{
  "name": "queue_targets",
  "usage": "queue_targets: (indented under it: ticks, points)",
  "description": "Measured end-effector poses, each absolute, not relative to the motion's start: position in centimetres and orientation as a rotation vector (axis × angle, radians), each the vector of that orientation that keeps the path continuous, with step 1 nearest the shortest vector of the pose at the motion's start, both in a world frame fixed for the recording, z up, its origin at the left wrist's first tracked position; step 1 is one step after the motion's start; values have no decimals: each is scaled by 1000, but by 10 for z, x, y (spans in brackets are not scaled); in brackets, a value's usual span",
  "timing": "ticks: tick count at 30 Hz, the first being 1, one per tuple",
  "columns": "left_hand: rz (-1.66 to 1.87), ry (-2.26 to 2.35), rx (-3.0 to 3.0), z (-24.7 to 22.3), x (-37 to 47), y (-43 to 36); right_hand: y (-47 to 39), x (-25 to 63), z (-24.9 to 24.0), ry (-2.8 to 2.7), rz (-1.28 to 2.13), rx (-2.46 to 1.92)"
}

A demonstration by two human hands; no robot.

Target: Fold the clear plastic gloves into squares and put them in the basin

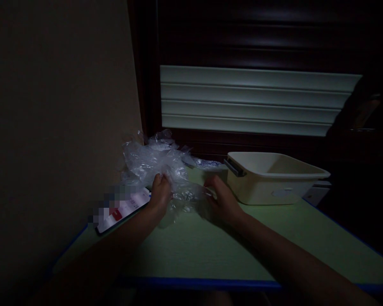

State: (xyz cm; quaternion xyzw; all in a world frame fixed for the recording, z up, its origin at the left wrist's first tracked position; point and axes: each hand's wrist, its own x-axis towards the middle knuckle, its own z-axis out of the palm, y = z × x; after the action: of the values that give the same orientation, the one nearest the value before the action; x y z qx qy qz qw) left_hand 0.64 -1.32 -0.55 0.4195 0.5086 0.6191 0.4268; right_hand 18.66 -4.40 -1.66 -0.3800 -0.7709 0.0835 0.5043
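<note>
A heap of crinkled clear plastic bags (147,159) lies at the back left of the green table (204,250). My left hand (161,193) is closed on the plastic at the heap's near side. A piece of the same clear plastic stretches to the right, low over the table, between my hands. Its right end is pinched in the fingers of my right hand (221,199). The picture is dim, and the exact fingertips of both hands are hard to make out.
A cream plastic bin (271,189) with a grey handle stands at the back right. A lit phone (124,212) lies by my left forearm. A wall (60,106) rises on the left, and dark slatted panelling (249,102) stands behind. The table has a blue edge.
</note>
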Motion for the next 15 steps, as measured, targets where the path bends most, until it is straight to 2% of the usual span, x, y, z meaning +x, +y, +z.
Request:
queue_targets:
  ticks: [8,15]
  points:
    - [1437,1311,1025,-4,12,-12,-38,189,-5,-1238,713,-920]
    - [1330,1378,1102,-4,8,-7,-40,198,12,-1004,1064,-939]
